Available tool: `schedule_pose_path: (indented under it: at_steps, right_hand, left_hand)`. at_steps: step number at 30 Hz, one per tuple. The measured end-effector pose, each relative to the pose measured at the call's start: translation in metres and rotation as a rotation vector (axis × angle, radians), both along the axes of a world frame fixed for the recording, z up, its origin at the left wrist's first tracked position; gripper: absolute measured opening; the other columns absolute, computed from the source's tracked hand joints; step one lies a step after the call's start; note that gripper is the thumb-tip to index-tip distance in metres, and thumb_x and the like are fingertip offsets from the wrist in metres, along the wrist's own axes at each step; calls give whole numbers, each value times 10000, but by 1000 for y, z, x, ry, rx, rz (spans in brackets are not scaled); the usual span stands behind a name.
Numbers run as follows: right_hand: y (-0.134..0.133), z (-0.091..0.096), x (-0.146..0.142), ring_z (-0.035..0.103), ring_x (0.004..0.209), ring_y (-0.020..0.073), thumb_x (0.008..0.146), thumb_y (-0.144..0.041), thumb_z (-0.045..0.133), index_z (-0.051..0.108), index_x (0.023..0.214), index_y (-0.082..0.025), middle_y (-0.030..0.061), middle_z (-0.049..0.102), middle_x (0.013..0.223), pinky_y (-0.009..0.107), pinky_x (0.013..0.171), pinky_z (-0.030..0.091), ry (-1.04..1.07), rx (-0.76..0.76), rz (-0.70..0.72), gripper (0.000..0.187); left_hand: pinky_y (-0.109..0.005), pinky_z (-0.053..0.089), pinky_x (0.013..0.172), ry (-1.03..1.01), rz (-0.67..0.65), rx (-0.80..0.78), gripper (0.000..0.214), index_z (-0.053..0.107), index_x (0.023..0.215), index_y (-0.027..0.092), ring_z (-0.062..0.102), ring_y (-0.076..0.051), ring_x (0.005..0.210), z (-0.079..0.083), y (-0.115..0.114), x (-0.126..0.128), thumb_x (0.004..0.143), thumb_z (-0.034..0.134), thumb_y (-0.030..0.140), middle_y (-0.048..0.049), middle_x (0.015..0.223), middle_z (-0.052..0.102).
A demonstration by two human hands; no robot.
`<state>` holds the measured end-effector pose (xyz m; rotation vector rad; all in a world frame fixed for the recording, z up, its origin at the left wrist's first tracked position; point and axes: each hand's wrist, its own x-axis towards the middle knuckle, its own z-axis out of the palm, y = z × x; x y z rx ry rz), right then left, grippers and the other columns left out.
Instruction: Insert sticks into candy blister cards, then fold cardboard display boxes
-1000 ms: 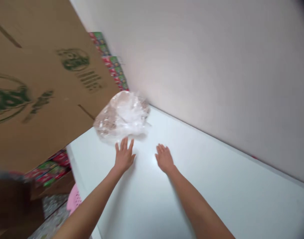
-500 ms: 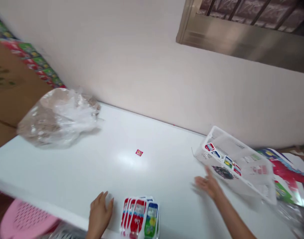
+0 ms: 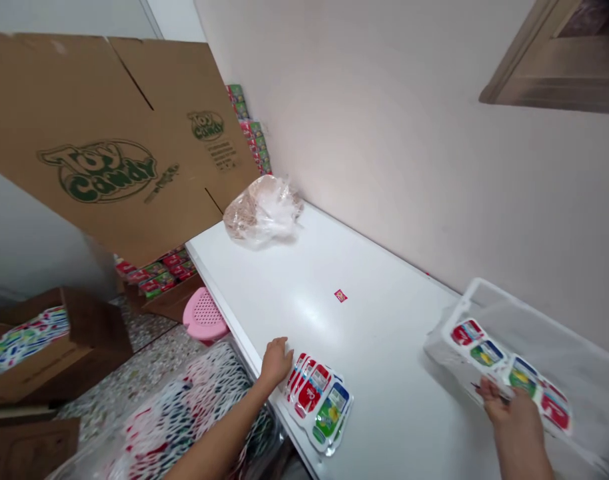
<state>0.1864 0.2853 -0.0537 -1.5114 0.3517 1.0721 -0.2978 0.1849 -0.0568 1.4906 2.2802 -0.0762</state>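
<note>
My left hand (image 3: 276,363) rests at the near edge of the white table (image 3: 384,320), its fingers loosely bent and apart, with nothing in them. Just to its right lies a small fanned pile of drink-shaped packets (image 3: 317,400), red cola ones and a green-yellow one on white backing. At the right, my right hand (image 3: 514,413) is at the near side of a white plastic basket (image 3: 477,293), fingers curled together. Small dark bits show by its fingertips; I cannot make out what they are. Similar red and green packets (image 3: 522,377) line the basket's near rim.
A small pink-red wrapper (image 3: 340,295) lies mid-table. Farther back sits a clear plastic bag (image 3: 264,213), beside a large cardboard box (image 3: 134,133). Left of the table are a pink perforated stool (image 3: 204,313), a netted sack (image 3: 199,393) and an open carton (image 3: 94,333) on the floor.
The view has swung left, bringing the cardboard box and floor into sight. My right hand has reached the basket's near side and its fingers have closed. My left hand stays beside the packets.
</note>
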Motion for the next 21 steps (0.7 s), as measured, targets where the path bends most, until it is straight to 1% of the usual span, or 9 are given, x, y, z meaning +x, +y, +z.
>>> schedule_pose_path:
  at_steps: [4, 7, 9, 11, 14, 16, 18, 19, 21]
  right_hand:
    - [27, -1, -71, 601, 524, 116, 544, -1, 531, 547, 818, -256, -39, 600, 756, 236, 452, 540, 15, 65, 160, 375]
    - [61, 8, -142, 587, 476, 124, 498, -32, 577, 549, 801, -247, -57, 609, 680, 239, 426, 529, 28, 100, 350, 373]
    - [89, 14, -194, 580, 455, 132, 498, -69, 606, 551, 788, -230, -56, 613, 636, 243, 415, 512, 37, 121, 491, 337]
    - [116, 19, -249, 572, 445, 133, 522, -100, 619, 553, 775, -206, -47, 614, 601, 244, 420, 498, 40, 134, 630, 282]
    - [152, 22, -331, 559, 450, 121, 605, -135, 636, 554, 766, -174, -44, 595, 562, 250, 457, 499, 30, 138, 814, 185]
    - [169, 22, -385, 557, 472, 107, 695, -170, 644, 562, 802, -156, -46, 588, 586, 253, 487, 505, 16, 131, 926, 135]
    - [182, 21, -438, 564, 521, 92, 800, -222, 623, 575, 873, -138, -34, 599, 667, 244, 514, 505, 3, 118, 1031, 122]
    - [189, 21, -463, 569, 551, 87, 841, -250, 601, 578, 912, -132, -23, 605, 717, 238, 526, 506, 0, 112, 1078, 140]
    - [203, 23, -511, 581, 613, 87, 888, -292, 564, 579, 976, -126, -2, 612, 805, 234, 551, 512, 6, 113, 1152, 189]
  left_hand:
    - [-415, 233, 1066, 26, 100, -33, 657, 366, 1384, 97, 277, -302, 1347, 0, 16, -17, 813, 466, 407, -185, 1441, 353]
    - [-509, 150, 1086, 15, 166, -72, 943, 245, 1446, 179, 92, -360, 1400, -3, 14, -36, 653, 625, 518, -181, 1523, 156]
    - [-581, 105, 1074, -6, 207, -102, 1108, 175, 1460, 230, -5, -377, 1402, -9, 6, -47, 535, 702, 535, -163, 1539, 60]
    - [-620, 35, 1063, -22, 217, -128, 1179, 138, 1459, 262, -91, -364, 1394, -16, -2, -54, 477, 727, 542, -135, 1542, -16]
    - [-609, -71, 1060, -43, 209, -155, 1218, 104, 1453, 294, -191, -329, 1369, -26, -12, -60, 450, 726, 594, -97, 1531, -108]
    - [-605, -98, 1056, -55, 221, -165, 1261, 81, 1448, 308, -220, -329, 1351, -31, -16, -63, 419, 734, 629, -92, 1522, -136]
    - [-616, -95, 1052, -78, 205, -159, 1234, 61, 1442, 316, -214, -338, 1345, -35, -19, -66, 453, 723, 641, -94, 1516, -135]
    - [-627, -77, 1052, -89, 188, -154, 1141, 63, 1438, 324, -185, -341, 1352, -38, -19, -67, 535, 690, 629, -94, 1518, -111]
    - [-647, -16, 1053, -70, 186, -141, 810, 112, 1425, 348, -72, -337, 1377, -48, -20, -69, 763, 542, 532, -86, 1526, -1]
